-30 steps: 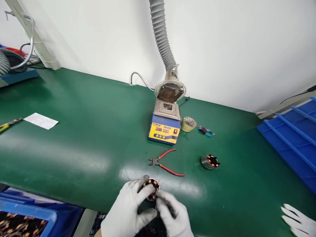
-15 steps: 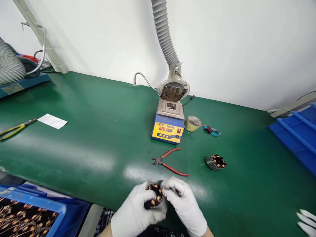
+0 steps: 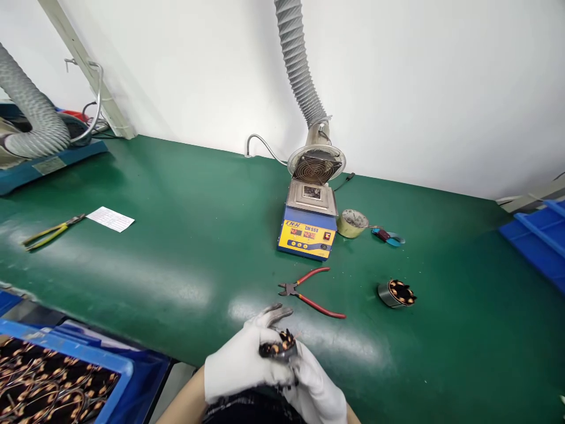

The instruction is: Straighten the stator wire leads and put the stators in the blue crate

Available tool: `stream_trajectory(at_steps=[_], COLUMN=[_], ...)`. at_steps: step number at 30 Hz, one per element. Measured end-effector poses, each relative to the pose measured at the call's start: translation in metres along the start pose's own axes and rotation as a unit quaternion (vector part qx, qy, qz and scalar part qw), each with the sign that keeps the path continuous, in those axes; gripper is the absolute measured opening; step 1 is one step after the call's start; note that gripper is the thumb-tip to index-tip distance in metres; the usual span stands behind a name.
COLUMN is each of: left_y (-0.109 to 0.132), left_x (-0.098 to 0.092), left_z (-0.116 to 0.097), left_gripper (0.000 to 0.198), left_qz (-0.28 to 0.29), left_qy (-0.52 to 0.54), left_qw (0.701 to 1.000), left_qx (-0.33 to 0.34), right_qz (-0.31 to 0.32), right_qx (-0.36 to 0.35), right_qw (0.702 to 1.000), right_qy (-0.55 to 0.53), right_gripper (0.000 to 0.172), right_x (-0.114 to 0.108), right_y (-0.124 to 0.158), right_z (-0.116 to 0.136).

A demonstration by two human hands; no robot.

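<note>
Both my hands wear white gloves and meet at the near edge of the green bench. My left hand (image 3: 241, 362) is wrapped round a small motor stator (image 3: 278, 346) with copper windings, its fingers curled over the top. My right hand (image 3: 315, 386) grips the same stator from below and to the right. Just beyond them on the mat lie red-handled cutters (image 3: 311, 291). A second stator (image 3: 396, 293) rests on its side further right.
A blue and yellow solder pot (image 3: 309, 227) stands under a grey fume hose (image 3: 302, 65), with a tape roll (image 3: 352, 223) beside it. A blue bin (image 3: 48, 383) of stators sits at the lower left. Yellow pliers (image 3: 50, 232) and a paper slip (image 3: 110, 218) lie far left. Blue trays (image 3: 541, 235) stand at the right.
The view has swung left and down. My right hand has dropped from above the stator to beneath it, and the stator has tilted. The other person's gloved fingers at lower right have left the view.
</note>
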State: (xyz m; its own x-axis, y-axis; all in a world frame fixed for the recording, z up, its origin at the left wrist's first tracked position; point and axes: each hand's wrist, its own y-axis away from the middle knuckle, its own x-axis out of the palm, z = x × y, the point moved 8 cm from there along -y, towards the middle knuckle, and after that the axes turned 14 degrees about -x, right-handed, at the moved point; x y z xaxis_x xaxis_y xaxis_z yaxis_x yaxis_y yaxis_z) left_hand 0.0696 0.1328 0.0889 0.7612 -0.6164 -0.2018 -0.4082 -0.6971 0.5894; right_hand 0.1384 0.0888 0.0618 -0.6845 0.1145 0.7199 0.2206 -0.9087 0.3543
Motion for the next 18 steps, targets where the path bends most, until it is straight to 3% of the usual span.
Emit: stream_trajectory(at_steps=[4, 6, 8, 11, 15, 18], left_y=[0.000, 0.002, 0.002, -0.005, -0.013, -0.011], left_x=[-0.008, -0.007, -0.006, -0.011, -0.030, -0.047], left_z=[0.001, 0.000, 0.000, 0.004, 0.015, 0.022], left_gripper=[0.057, 0.071, 0.060, 0.029, 0.032, 0.034], left_qz=[-0.117, -0.124, -0.100, -0.079, -0.149, -0.202], left_qy=[-0.101, -0.118, -0.080, 0.073, 0.210, 0.221], left_qw=[0.988, 0.985, 0.991, 0.994, 0.964, 0.952], left_qx=[0.019, 0.036, 0.027, -0.013, -0.060, -0.059], right_qz=[-0.052, -0.055, -0.044, -0.031, -0.010, 0.003], right_qx=[0.032, 0.034, 0.036, 0.035, 0.044, 0.070], right_qw=[0.995, 0.995, 0.994, 0.993, 0.991, 0.985], right_qy=[-0.080, -0.082, -0.091, -0.111, -0.127, -0.158], right_gripper=[0.041, 0.041, 0.041, 0.037, 0.036, 0.039], right_x=[-0.005, -0.006, -0.005, -0.003, 0.000, 0.004], right_y=[-0.004, -0.007, -0.009, -0.010, -0.009, -0.009], right_z=[-0.017, -0.015, -0.014, -0.014, -0.015, -0.016])
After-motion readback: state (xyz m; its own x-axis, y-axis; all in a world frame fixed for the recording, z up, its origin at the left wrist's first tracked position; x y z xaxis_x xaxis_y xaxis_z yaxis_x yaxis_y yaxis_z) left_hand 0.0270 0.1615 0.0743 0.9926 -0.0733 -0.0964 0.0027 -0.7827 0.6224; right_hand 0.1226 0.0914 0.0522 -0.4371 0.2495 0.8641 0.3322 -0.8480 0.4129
